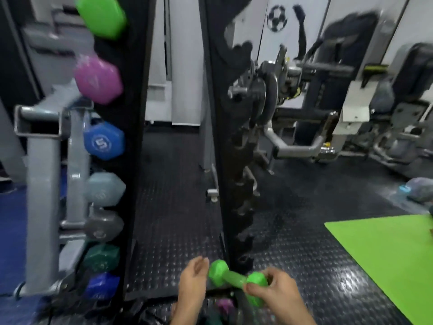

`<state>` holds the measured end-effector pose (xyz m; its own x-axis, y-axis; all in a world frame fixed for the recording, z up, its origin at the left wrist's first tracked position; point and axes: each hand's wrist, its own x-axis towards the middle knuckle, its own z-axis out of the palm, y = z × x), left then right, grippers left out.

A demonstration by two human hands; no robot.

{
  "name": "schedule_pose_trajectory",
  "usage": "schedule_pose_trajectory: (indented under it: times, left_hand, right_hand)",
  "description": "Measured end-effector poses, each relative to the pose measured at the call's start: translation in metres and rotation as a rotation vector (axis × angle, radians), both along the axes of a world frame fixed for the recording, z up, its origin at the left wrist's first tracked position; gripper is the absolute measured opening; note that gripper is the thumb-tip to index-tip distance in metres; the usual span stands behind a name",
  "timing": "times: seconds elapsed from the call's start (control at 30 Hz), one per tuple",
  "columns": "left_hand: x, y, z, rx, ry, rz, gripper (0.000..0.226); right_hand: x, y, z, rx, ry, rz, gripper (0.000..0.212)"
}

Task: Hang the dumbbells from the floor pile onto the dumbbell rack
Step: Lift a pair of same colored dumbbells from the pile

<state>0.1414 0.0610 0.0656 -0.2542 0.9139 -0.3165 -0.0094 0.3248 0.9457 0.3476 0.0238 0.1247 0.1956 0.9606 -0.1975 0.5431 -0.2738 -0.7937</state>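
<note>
A bright green dumbbell (pixel 236 279) lies level between my hands at the bottom centre. My right hand (pixel 278 295) grips its right head. My left hand (pixel 193 282) is open, fingers apart, touching or just beside its left head. The black dumbbell rack (pixel 133 137) rises in front. Its left side holds a column of dumbbells: green (pixel 102 14), pink (pixel 98 78), blue marked 5 (pixel 103 140), pale grey (pixel 104 188), dark grey (pixel 103 225), teal (pixel 100 258) and blue (pixel 102 286). The rack's right post (pixel 241 195) shows bare hooks. A purple dumbbell (pixel 225 306) lies on the floor below my hands.
A grey steel frame (pixel 44 184) stands left of the rack. Weight machines (pixel 304 102) fill the back right. A green mat (pixel 386 261) lies on the black studded floor (pixel 304 231) at right, with a bag (pixel 419 188) beyond it.
</note>
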Motion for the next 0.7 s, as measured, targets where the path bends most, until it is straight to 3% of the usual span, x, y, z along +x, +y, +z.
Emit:
schedule_pose_trajectory:
  times: [0.23,0.43,0.57,0.7]
  left_hand:
    - [0.002,0.049,0.107,0.283,0.119,0.056,0.010]
    - [-0.002,0.071,0.223,0.612,0.019,0.040,0.013]
    - [-0.001,0.065,0.304,0.827,-0.047,-0.068,0.017]
    - [-0.003,0.072,0.367,0.957,-0.019,0.044,0.024]
  right_hand:
    - [-0.004,0.012,0.103,0.330,0.166,0.063,0.032]
    - [0.005,0.013,0.194,0.526,0.188,0.303,0.067]
    - [0.000,0.005,0.240,0.730,0.160,0.297,0.061]
    - [-0.012,-0.003,0.284,0.916,0.169,0.225,0.060]
